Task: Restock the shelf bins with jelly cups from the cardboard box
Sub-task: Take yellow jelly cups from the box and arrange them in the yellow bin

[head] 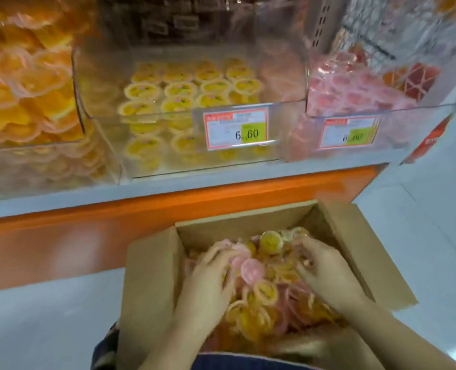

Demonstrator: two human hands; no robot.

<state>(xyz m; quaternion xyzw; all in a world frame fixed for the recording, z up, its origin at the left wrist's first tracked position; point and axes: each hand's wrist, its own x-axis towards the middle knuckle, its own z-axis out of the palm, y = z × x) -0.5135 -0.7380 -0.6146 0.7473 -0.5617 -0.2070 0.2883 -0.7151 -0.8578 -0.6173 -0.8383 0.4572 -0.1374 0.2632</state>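
**Both hands in the box of jelly cups, below the shelf bins**

At the left end of the shelf (168, 184) a clear bin (78, 97) is heaped with orange jelly cups (26, 102). The middle bin (168, 166) holds yellow cups (180, 89) in rows towards its back, with more seen through its front wall, where a price tag (236, 129) is fixed. The right bin (308, 84), near the shelf's right end, holds pink cups (349, 92) and carries a second price tag (351, 133).

Below the shelf's front edge runs an orange panel (87, 231). In front of it an open cardboard box (152, 276) sits above the pale floor (34, 329), its flaps folded outward. It is filled with a loose mix of yellow and pink jelly cups (261, 289).

The left hand (210, 279) lies on the pile near the box's left wall, fingers bent down over pink cups. The right hand (325, 273) lies on the pile near the right wall, fingers bent into the cups. Both are blurred, so I cannot tell whether either hand actually grips a cup.
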